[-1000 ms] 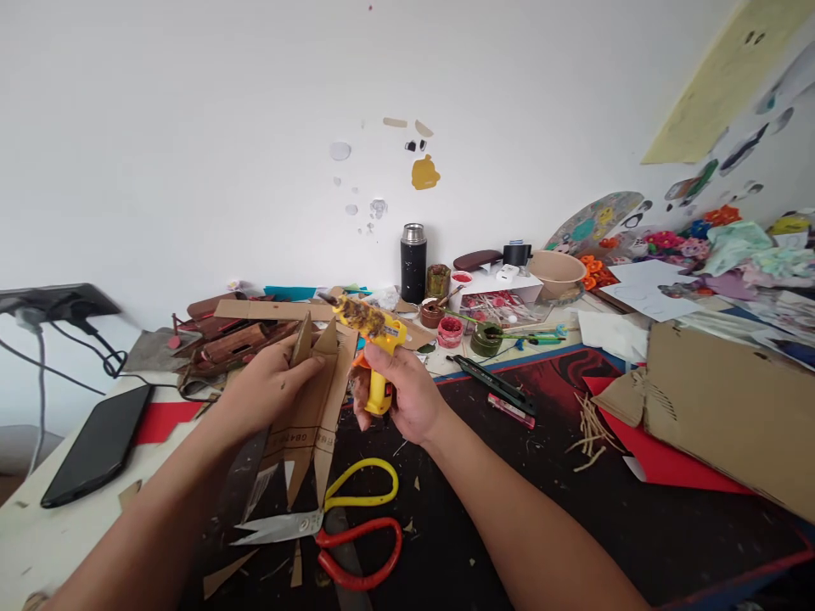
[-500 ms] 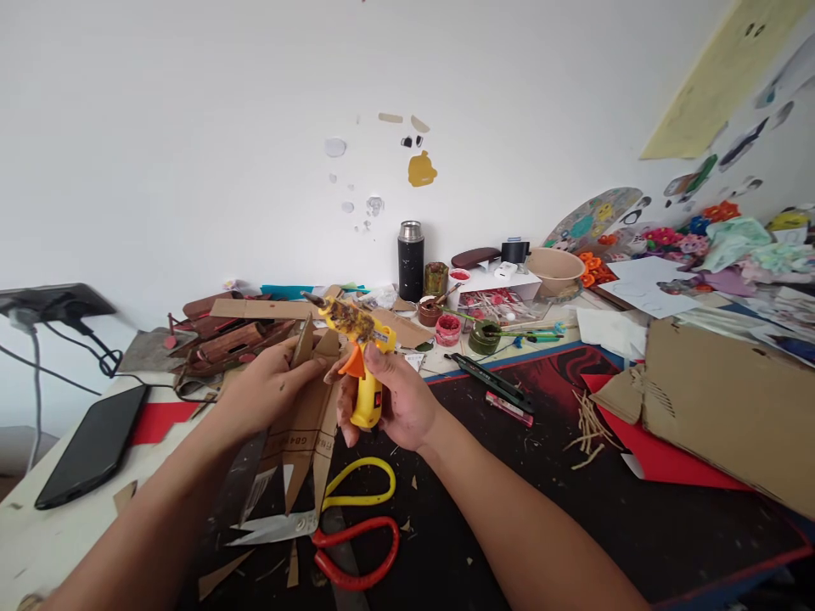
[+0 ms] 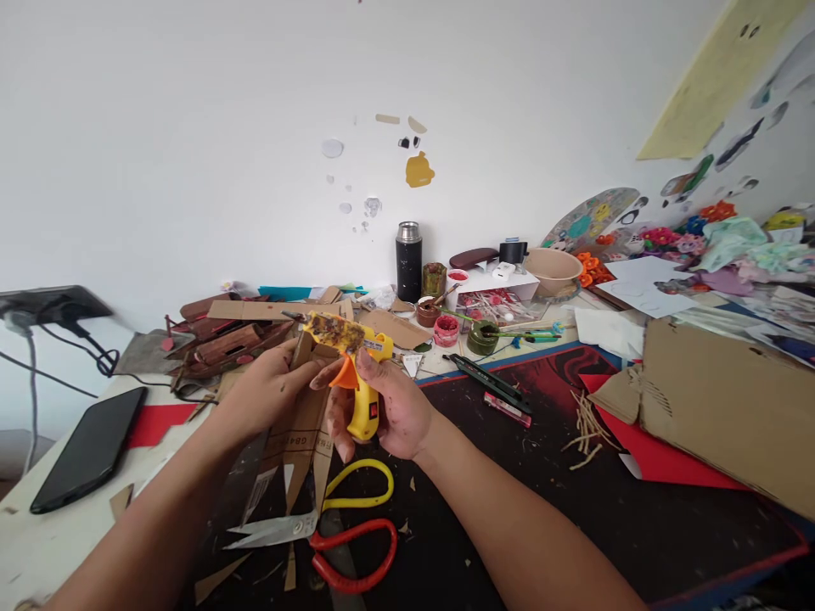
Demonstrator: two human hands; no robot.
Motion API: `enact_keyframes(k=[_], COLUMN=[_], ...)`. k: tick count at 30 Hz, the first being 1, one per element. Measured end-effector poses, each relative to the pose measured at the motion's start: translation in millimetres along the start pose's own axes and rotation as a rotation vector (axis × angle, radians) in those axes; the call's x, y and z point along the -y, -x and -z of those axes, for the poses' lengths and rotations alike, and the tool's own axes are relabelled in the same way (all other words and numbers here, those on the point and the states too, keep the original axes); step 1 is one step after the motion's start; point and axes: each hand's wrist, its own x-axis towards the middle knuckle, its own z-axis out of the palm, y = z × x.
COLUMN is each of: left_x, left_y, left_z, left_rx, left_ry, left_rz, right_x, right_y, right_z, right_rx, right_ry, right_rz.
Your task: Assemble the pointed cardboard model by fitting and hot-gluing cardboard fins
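My right hand (image 3: 398,403) is wrapped round the handle of a yellow hot glue gun (image 3: 364,403) with an orange trigger. Its stained nozzle points left, over the cut cardboard piece (image 3: 302,437). That cardboard is gripped by my left hand (image 3: 271,382), whose fingertips are partly hidden behind it. Printed letters show on the cardboard's lower part. Just below lie scissors (image 3: 296,528) with one yellow and one red handle, blades apart, pointing left. Small cardboard scraps (image 3: 220,580) are scattered around them on the dark mat.
At left lie a black phone (image 3: 89,450) and brown painted cardboard parts (image 3: 235,344). Behind the hands stand a black thermos (image 3: 408,265) and paint jars (image 3: 484,338). A green utility knife (image 3: 487,382) rests on the mat; a large cardboard sheet (image 3: 732,407) lies right.
The glue gun has tipped, its nozzle swinging down and left to lie more level over the cardboard. My left hand stays nearly still on the cardboard.
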Motion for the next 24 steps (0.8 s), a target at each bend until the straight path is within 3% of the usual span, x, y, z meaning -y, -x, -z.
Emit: enact_keyframes(k=[2, 7, 10, 19, 24], left_x=[4, 13, 13, 8, 4], left_y=[-2, -7, -7, -5, -2], left_z=[3, 12, 14, 19, 20], left_rx=[0.050, -0.096, -0.095, -0.105, -0.094], left_ry=[-0.003, -0.100, -0.085, -0.068, 0.092], left_rz=[-0.006, 0.009, -0.015, -0.020, 0.030], right_x=[3, 10, 11, -4, -2], right_y=[0, -3, -3, -2, -2], right_z=[2, 7, 7, 5, 5], right_rx=[-0.046, -0.283, -0.343, -0.240, -0.218], right_ry=[0.030, 0.077, 0.106, 0.127, 0.079], right_rz=[0.052, 0.177, 0.197, 0.110, 0.095])
